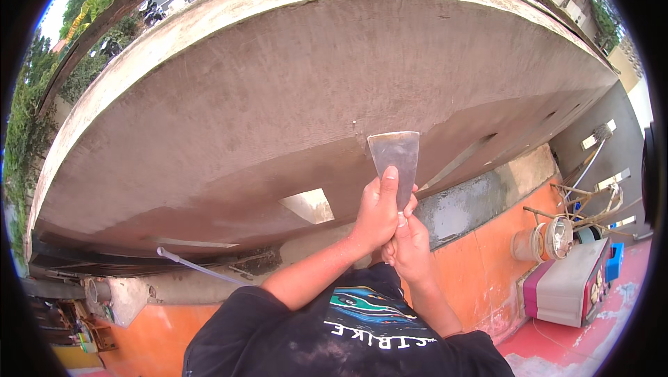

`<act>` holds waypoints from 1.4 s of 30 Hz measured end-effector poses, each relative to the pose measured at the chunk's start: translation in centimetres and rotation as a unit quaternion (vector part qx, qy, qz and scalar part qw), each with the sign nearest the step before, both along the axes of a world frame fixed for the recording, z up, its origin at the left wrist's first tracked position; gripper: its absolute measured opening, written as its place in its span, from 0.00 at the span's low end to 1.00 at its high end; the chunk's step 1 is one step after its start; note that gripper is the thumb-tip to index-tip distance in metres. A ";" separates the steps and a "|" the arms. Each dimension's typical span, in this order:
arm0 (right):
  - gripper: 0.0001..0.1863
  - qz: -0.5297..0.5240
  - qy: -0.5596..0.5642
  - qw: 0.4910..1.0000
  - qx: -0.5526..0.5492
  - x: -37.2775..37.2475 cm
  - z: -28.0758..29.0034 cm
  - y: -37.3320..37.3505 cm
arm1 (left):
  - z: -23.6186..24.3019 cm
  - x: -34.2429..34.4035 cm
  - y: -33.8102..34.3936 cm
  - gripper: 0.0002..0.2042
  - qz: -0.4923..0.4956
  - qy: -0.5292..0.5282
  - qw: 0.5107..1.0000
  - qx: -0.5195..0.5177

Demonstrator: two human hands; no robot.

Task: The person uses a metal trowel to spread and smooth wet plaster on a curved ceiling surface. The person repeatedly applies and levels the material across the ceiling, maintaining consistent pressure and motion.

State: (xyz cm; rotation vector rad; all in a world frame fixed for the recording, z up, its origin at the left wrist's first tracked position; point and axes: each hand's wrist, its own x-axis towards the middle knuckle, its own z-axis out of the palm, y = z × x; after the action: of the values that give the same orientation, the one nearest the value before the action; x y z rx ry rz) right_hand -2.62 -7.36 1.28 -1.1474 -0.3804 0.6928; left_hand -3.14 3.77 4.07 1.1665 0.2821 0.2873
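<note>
You are holding the scraper (pixel 395 161) with both hands; your left hand (pixel 378 211) is wrapped around the handle with its fingers closed and one finger lying up the back of the blade; your right hand (pixel 409 246) is closed around the handle just below it, the two hands touching. The handle itself is hidden inside your grip, so I cannot tell its shape. The metal blade is pointing up and away from you, its wide edge meeting the grey wall (pixel 278 113) just where the smooth upper surface gives way to a darker, damper-looking band; the blade looks to be lying nearly flat against the plaster, though the bent view is making the angle hard to judge.

To work well here, you are best keeping the blade at a low angle with even pressure from that guiding finger, letting the lower hand steer; a corner digging in would be gouging the surface.

Further out, an orange lower wall (pixel 480 259) is running beneath; a pale bucket (pixel 536 241) and a white-and-magenta box (pixel 567 283) are standing at your right.
</note>
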 end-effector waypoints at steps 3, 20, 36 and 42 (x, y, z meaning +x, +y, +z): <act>0.14 -0.009 0.010 1.000 -0.010 -0.2 -0.9 0.1 | -1.0 0.2 -0.1 0.30 0.013 -0.012 1.000 0.008; 0.15 0.001 0.007 1.000 -0.009 -0.1 -1.6 0.2 | -1.3 0.0 0.2 0.30 0.008 -0.015 1.000 0.008; 0.16 0.010 -0.034 0.999 -0.013 0.2 -1.0 0.8 | -1.3 -0.1 1.0 0.29 -0.020 0.022 1.000 0.005; 0.16 -0.003 -0.097 0.995 0.023 1.7 0.8 3.1 | 2.0 0.6 3.8 0.29 -0.024 -0.115 0.988 0.101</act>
State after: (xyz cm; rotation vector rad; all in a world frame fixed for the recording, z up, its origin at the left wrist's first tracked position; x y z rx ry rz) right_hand -0.92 -4.27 2.08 -1.1762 -0.5543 0.5657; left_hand -2.52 7.54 6.07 1.3246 0.0227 0.4120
